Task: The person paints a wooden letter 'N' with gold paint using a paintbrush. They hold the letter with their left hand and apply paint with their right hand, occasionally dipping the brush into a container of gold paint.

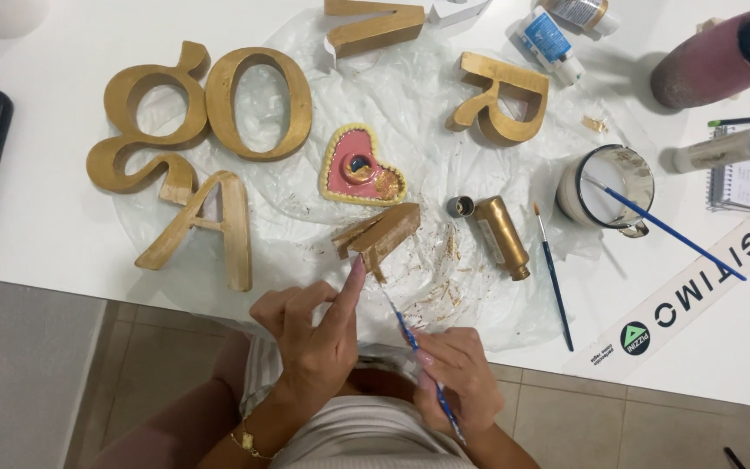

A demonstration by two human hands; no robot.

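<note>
Gold letter (379, 236) just beyond my left hand (310, 334), forefinger steadying it; right hand (457, 373) grasping brush (418, 352); counter (62, 252) edge near, open room right.

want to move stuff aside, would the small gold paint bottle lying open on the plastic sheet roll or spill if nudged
The small gold paint bottle is round and lies on its side, so it would probably roll. Its cap looks off, so paint might leak. The thin crinkled plastic sheet beneath may slide with it.

Gold-painted wooden letter (378, 236): lying tilted on clear plastic sheet, near table's front edge, just below pink heart. Thin blue-handled brush (410, 334): slanted, tip at letter's lower edge.
</note>
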